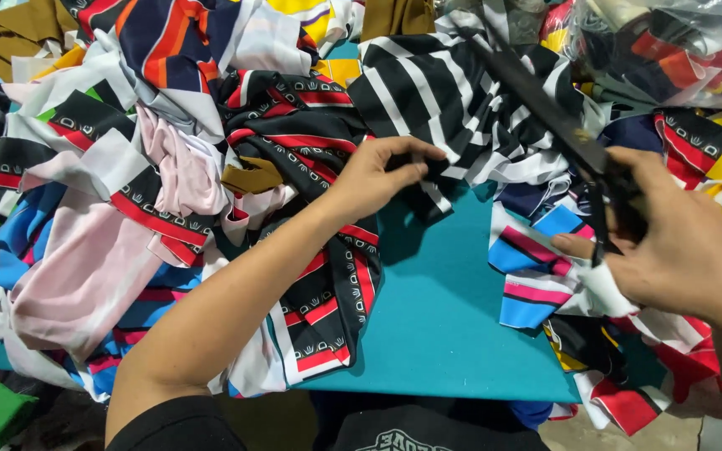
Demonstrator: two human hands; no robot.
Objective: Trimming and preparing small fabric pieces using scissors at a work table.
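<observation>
Teal tabletop (436, 309), bare at centre, ringed by heaped fabric scraps.

Item 1: your left hand (378, 171), arm reaching in from lower left. Fingers pinched on an edge of the striped cloth (428, 92), black and white, which is heaped just beyond the fingertips and hangs down to the tabletop under them.

Item 2: your right hand (678, 242), clenched around the handles of the scissors (561, 125). Black blades point up and left from that hand, lying across the striped cloth; whether they are parted, you cannot tell.

Item 3: blue scrap (532, 276), with pink and black bands, just below the right thumb, touching the hand.

Item 4: pink cloth (85, 276), well left of your left forearm.

Item 5: plastic bag (670, 42) of scraps, above the right hand.
</observation>
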